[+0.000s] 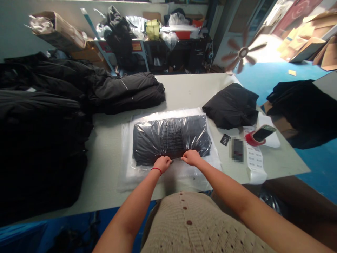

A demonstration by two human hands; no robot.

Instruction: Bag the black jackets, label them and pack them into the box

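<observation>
A folded black garment lies inside a clear plastic bag in front of me, its ribbed middle part showing through the shiny film. My left hand, with a red string at the wrist, pinches the bag's near edge. A short way to the right, my right hand grips the same edge, fingers closed. The stretch of edge between both hands looks pulled taut. Under the bagged garment lie more flat clear plastic bags.
Piled black garments cover the table's left side. At right lie a black folded garment, a red tape roll with a phone leaning on it, a label strip and a black card. A fan stands at the far corner.
</observation>
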